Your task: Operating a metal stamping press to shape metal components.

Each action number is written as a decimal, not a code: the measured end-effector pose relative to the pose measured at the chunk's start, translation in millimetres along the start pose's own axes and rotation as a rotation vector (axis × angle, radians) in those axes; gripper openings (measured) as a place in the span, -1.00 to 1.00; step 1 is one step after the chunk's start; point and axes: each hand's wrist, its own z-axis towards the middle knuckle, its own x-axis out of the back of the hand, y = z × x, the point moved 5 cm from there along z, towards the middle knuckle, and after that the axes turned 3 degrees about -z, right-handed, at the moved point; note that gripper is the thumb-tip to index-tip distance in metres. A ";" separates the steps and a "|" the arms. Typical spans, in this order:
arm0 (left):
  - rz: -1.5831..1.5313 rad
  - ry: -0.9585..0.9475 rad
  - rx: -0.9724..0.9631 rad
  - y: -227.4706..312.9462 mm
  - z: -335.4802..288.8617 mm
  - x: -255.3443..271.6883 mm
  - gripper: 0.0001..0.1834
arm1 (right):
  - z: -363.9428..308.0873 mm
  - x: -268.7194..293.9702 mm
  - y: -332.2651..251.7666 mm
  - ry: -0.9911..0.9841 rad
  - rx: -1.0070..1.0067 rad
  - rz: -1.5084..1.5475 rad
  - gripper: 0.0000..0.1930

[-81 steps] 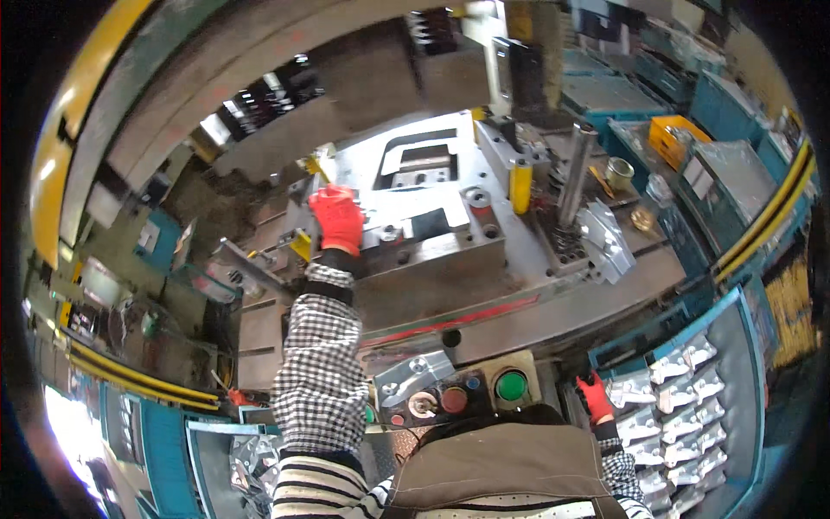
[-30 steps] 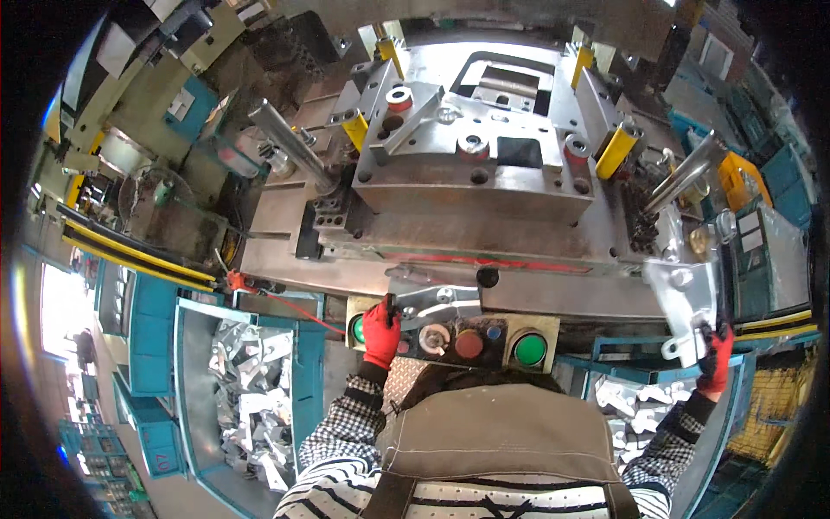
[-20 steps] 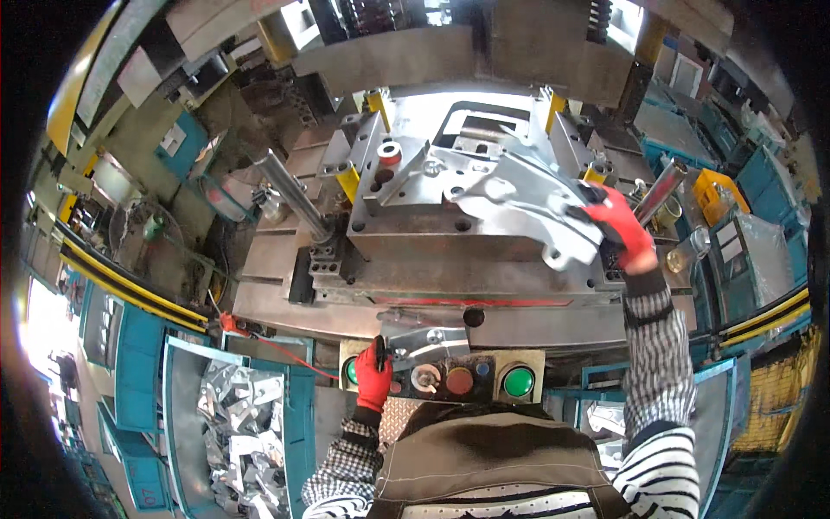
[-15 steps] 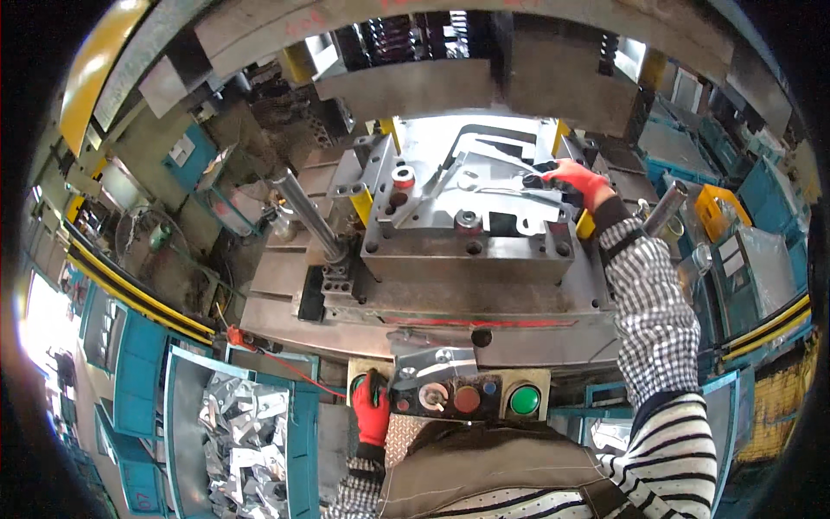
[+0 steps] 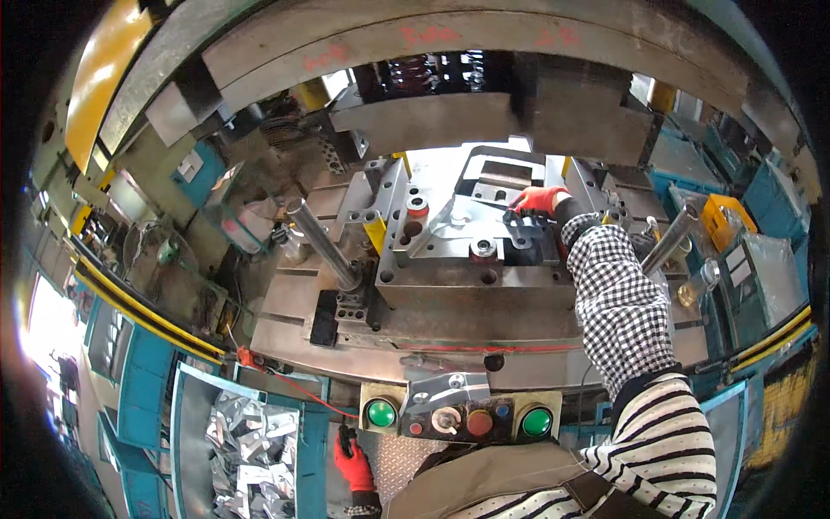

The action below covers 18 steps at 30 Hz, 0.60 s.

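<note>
My right hand (image 5: 540, 202), in a red glove with dark fingertips, reaches over the press die (image 5: 450, 275). Its fingers are closed at the right end of a flat, bright sheet-metal part (image 5: 467, 216) lying on the die; the fingertips are partly hidden. Low and to the left, my left hand (image 5: 353, 463), also red-gloved, hangs beside the control box (image 5: 393, 428). Its fingers point forward, slightly apart, with nothing visible in them, and it is off the left green button (image 5: 380, 413). Another bent metal part (image 5: 445, 391) rests on top of the control box.
A blue bin (image 5: 307, 458) of metal pieces (image 5: 255, 450) stands at the lower left. Steel guide posts (image 5: 322, 242) rise on both sides of the die, and the heavy upper press block (image 5: 432, 123) hangs above. A right green button (image 5: 536, 421) and an orange crate (image 5: 728, 223) are at the right.
My left hand has come off the left green button and dropped down and back. My right hand has shifted left over the die with the sheet-metal part, which now sits lower. The view has tilted.
</note>
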 end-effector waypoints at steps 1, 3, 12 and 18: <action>0.002 -0.025 -0.004 7.6 5.2 -13.8 -0.60 | -15.4 5.8 -10.9 0.124 -0.001 -0.127 -0.64; 0.103 -0.129 -0.061 23.6 11.2 -30.7 -0.56 | -65.7 1.0 -60.2 0.794 0.112 -0.596 -0.58; 0.079 -0.417 0.297 -135.9 83.5 -27.5 -0.03 | -281.4 -197.0 3.1 0.177 -0.073 -0.120 -0.54; 0.045 -0.597 0.328 -140.4 91.8 -64.9 -0.56 | -316.3 -387.2 154.3 0.251 -0.535 0.004 -0.14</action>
